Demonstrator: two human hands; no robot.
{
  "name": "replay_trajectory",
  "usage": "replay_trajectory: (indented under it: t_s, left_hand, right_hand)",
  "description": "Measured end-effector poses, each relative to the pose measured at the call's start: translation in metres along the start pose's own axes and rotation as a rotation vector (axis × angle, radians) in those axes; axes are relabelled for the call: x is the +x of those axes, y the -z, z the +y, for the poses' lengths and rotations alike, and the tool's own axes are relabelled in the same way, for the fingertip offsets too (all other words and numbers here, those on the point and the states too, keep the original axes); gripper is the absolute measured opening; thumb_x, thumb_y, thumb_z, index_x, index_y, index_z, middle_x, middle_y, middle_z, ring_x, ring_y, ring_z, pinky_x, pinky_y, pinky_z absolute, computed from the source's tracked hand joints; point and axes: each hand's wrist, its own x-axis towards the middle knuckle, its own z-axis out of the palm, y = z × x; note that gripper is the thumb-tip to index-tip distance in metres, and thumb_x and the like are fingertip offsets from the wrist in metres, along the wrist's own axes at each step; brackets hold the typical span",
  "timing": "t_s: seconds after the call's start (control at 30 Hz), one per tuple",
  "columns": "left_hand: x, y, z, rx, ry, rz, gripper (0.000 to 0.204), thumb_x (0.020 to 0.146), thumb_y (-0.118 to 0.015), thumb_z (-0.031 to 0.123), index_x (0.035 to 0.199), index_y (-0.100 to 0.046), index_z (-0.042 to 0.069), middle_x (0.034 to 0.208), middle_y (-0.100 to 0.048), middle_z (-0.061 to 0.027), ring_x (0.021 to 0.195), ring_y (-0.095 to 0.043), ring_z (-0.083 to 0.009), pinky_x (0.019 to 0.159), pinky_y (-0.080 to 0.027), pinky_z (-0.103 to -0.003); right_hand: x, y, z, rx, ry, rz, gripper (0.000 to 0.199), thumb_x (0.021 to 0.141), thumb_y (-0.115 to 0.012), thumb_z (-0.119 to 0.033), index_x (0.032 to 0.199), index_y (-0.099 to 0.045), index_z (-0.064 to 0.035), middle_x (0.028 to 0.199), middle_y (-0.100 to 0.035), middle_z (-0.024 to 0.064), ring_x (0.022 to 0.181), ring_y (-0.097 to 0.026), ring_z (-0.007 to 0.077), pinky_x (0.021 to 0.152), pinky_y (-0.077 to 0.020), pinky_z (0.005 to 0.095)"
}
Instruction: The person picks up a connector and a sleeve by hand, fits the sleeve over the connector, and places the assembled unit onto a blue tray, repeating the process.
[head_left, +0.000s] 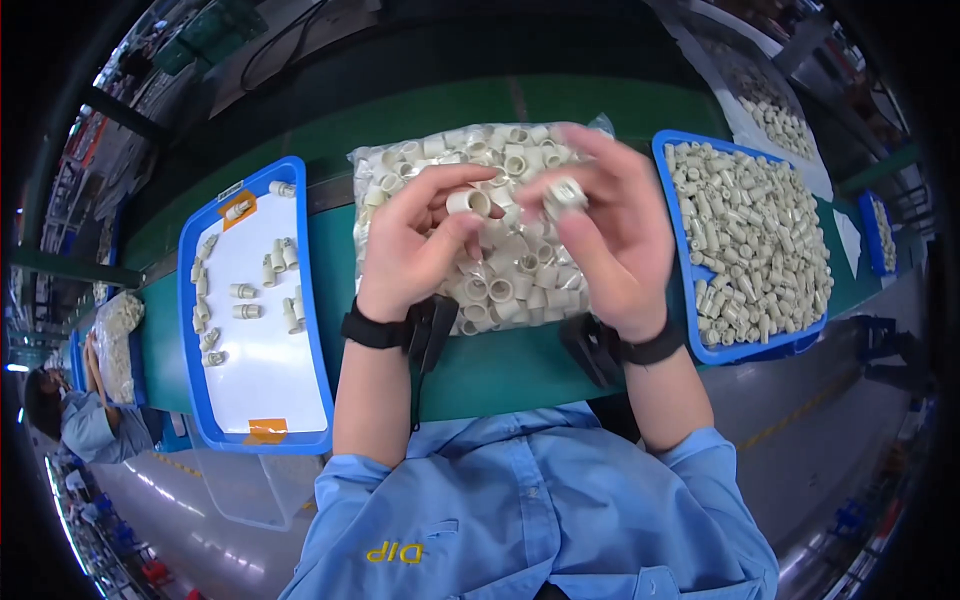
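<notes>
My left hand (425, 225) grips a cream plastic sleeve (468, 203) between thumb and fingers, its round opening facing right. Slightly apart from it, my right hand (615, 220) pinches a small ribbed off-white plastic part (565, 198); motion blurs this hand and the part. Both hands are raised over a clear plastic bag (540, 312) heaped with cream sleeves (500, 290) of the same kind. Each wrist wears a black strap with a dark box on it.
At left, a blue tray (188, 300) lined with white holds several fitted parts (246, 311). At right, another blue tray (690, 300) is piled with small ribbed parts (755, 240). All rest on a green bench (450, 385). A co-worker (95, 415) sits far left.
</notes>
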Motion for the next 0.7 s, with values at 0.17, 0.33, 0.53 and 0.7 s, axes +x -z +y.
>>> replay_trajectory:
  t_s: [0.17, 0.33, 0.53, 0.7]
  left_hand:
    - [-0.006, 0.026, -0.032, 0.020, 0.035, -0.104, 0.020, 0.087, -0.067, -0.006, 0.105, -0.060, -0.003, 0.090, -0.069, -0.0101, 0.074, -0.065, -0.0104, 0.062, -0.053, -0.022]
    - [-0.013, 0.021, -0.028, -0.110, 0.035, -0.018, 0.020, 0.089, -0.069, 0.005, 0.102, -0.058, -0.005, 0.097, -0.070, -0.0170, 0.072, -0.067, -0.0128, 0.060, -0.053, -0.023]
    - [-0.016, 0.014, -0.034, 0.025, -0.195, 0.017, 0.025, 0.081, -0.077, -0.001, 0.102, -0.064, -0.005, 0.100, -0.071, -0.0164, 0.082, -0.069, -0.0150, 0.069, -0.056, -0.024]
    - [-0.002, 0.018, -0.034, 0.429, -0.514, 0.095, 0.020, 0.076, -0.080, -0.004, 0.092, -0.068, -0.005, 0.099, -0.070, -0.0177, 0.086, -0.068, -0.0164, 0.073, -0.057, -0.026]
  right_hand:
    - [0.025, 0.005, 0.044, 0.016, -0.092, -0.169, 0.029, 0.092, -0.063, -0.005, 0.119, -0.058, 0.0028, 0.103, -0.065, 0.0109, 0.088, -0.061, 0.0144, 0.082, -0.0501, 0.0305]
    - [0.014, 0.020, 0.059, -0.386, -0.024, -0.295, 0.027, 0.093, -0.062, -0.006, 0.117, -0.057, 0.0048, 0.102, -0.066, 0.0115, 0.090, -0.062, 0.0144, 0.079, -0.0494, 0.0301]
    - [-0.017, 0.003, 0.062, 0.063, -0.039, -0.061, 0.029, 0.084, -0.071, 0.002, 0.111, -0.060, 0.0044, 0.093, -0.065, 0.0111, 0.078, -0.062, 0.0174, 0.066, -0.0486, 0.0304]
    - [-0.007, 0.001, 0.067, -0.261, 0.468, -0.165, 0.029, 0.080, -0.074, 0.006, 0.107, -0.064, 0.0014, 0.091, -0.069, 0.0103, 0.073, -0.063, 0.0118, 0.061, -0.0473, 0.0238]
